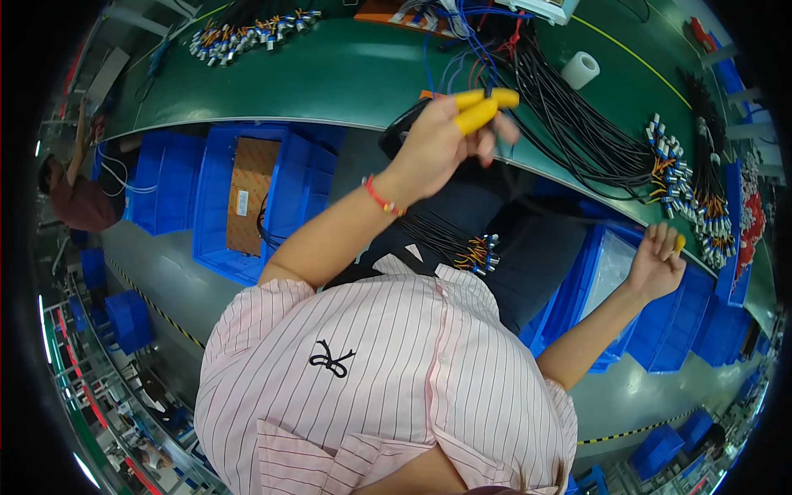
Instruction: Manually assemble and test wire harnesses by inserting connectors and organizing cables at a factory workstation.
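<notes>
A person in a dark reddish top (78, 202) appeared at far left, beyond the left end of a green workbench (346, 78), while a blue bin (285, 198) holding a brown panel (252, 194) stood below the bench's front edge. Toward the far left corner, a cluster of silver-tipped connectors (247, 37) lay on the green top. At the middle of the front edge, the worker's left hand (462, 136), in yellow finger covers (477, 117), was drawn into a narrow pinch on a dark cable (569, 218), whose blurred length ran rightward just off that edge. On the worker's lap rested a bunch of orange-wired connectors (480, 252). Black cables (577, 124) swept across the bench from its far side toward the right part of the front edge, passing near a white roll (580, 70). The right hand (657, 260) hung off the front edge with fingers curled, near the cable's other visible end; whether it gripped it could not be told. At the right end, a blue tray (733, 268) held red and white pieces (748, 219).
</notes>
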Tool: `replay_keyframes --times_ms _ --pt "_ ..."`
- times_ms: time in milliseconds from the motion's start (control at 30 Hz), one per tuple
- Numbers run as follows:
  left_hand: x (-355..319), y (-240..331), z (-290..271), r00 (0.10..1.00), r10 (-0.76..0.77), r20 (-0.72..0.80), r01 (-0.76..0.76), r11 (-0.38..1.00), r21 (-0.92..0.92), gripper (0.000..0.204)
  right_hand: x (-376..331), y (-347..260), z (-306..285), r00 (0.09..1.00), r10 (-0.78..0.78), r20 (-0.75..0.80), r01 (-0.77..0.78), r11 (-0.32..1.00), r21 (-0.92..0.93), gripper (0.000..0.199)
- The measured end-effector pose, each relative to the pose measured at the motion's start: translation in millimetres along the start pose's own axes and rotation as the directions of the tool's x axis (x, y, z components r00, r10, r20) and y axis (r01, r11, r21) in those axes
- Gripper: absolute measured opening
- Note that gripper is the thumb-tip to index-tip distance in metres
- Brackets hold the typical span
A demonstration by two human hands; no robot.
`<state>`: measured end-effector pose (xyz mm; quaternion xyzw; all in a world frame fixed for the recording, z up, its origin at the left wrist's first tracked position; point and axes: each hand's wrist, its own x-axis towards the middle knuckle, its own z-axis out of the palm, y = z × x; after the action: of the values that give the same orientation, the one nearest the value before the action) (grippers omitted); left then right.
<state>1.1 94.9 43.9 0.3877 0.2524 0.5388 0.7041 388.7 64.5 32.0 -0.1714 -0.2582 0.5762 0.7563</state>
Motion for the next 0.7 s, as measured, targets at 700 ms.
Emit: replay_keyframes --times_ms 700 --pt "-93 -75 -59 0.973 -0.207 0.098 -0.03 0.307 0.951 0.021 140 2 -54 0.99 -0.102 -0.093 0.061 0.927 -0.37 0.036"
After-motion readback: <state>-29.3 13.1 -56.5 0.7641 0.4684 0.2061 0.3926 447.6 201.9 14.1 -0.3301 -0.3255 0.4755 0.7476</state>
